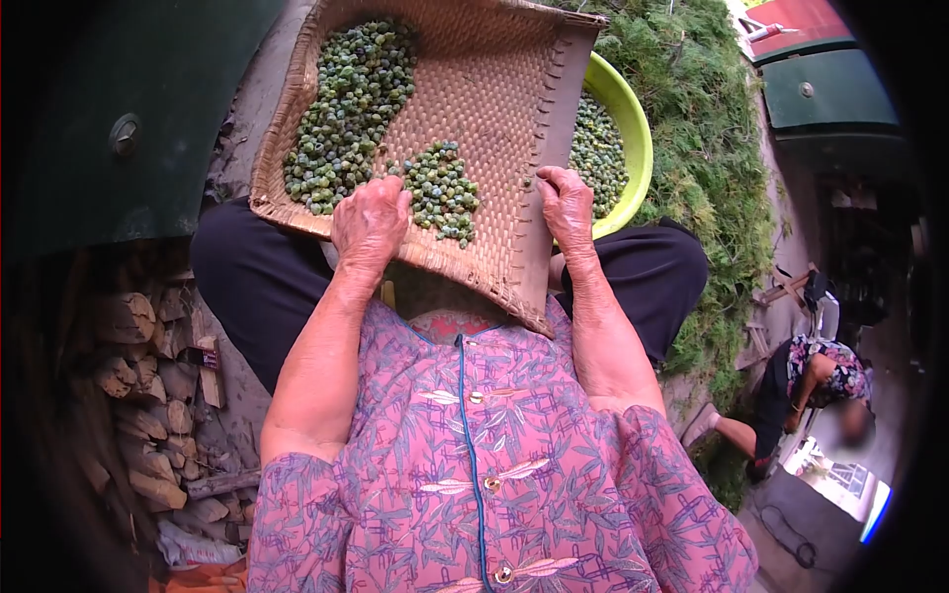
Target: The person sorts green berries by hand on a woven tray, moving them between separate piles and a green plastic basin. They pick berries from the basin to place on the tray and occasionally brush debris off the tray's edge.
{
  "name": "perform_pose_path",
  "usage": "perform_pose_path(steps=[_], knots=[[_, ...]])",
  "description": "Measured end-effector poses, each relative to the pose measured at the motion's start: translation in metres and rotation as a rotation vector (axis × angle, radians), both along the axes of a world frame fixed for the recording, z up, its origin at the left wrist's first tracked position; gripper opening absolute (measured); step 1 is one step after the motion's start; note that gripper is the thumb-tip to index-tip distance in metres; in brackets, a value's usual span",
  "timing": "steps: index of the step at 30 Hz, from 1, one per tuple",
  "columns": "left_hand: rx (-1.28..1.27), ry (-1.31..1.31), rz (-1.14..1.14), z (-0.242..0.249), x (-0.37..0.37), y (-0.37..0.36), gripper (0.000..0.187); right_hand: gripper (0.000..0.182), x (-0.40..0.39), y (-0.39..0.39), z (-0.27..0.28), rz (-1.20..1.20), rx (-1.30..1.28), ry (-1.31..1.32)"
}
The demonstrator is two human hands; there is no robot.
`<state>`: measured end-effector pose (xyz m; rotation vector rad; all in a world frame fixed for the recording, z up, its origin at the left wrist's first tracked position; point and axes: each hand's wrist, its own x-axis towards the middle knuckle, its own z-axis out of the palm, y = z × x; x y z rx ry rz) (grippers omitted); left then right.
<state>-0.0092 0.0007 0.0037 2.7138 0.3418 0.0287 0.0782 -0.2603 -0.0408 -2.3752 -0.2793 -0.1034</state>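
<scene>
A woven tray [484, 109] rests tilted across my lap. Along its left side lies a large heap of small green fruits [351, 109], and a smaller pile [441, 191] sits near its front edge. My left hand [371, 225] is at the front rim between the two piles, its fingers curled at the fruits; what they pinch is hidden. At the tray's right edge is my right hand [566, 206], thumb and forefinger pressed together, with nothing clearly visible between them. Beyond that edge stands a yellow-green basin [641, 148] holding more green fruits [596, 148].
Cut green branches [692, 128] lie along the right. Split firewood [148, 395] is stacked at the lower left, beneath a dark green panel [79, 128]. Another person [825, 371] bends down at the far right, beside a pale box.
</scene>
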Motion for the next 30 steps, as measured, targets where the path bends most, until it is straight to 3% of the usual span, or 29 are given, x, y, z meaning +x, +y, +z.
perform_pose_path(steps=[3,7,10,13,16,18,22,25,30], knots=[[0.014,-0.003,-0.003,0.000,-0.001,0.000,0.019,0.017,-0.002,0.012,-0.011,0.079,-0.213,0.003],[-0.001,-0.014,-0.005,-0.002,-0.001,0.001,0.019,0.013,-0.001,0.013,-0.017,0.061,-0.215,-0.025],[-0.011,-0.010,-0.009,0.000,-0.001,0.002,0.018,0.009,0.007,-0.004,-0.019,-0.134,-0.062,-0.030],[-0.012,-0.062,-0.005,0.002,-0.001,0.000,0.017,0.016,0.015,-0.028,-0.014,-0.298,-0.101,-0.152],[-0.014,-0.069,-0.016,0.000,0.000,0.001,0.018,0.022,0.012,-0.024,-0.001,-0.318,-0.153,-0.178],[-0.018,-0.077,-0.012,-0.001,0.000,0.001,0.018,0.018,0.000,-0.003,0.008,-0.029,0.104,0.043],[0.008,-0.080,-0.022,-0.003,-0.001,0.002,0.018,0.013,-0.031,0.046,0.008,0.362,0.133,0.166],[0.003,-0.023,-0.001,0.000,0.000,0.000,0.018,0.016,-0.047,0.063,0.006,0.453,-0.111,0.257],[0.000,-0.038,-0.015,0.000,-0.001,0.001,0.018,0.017,-0.038,0.049,-0.007,0.434,-0.041,0.227]])
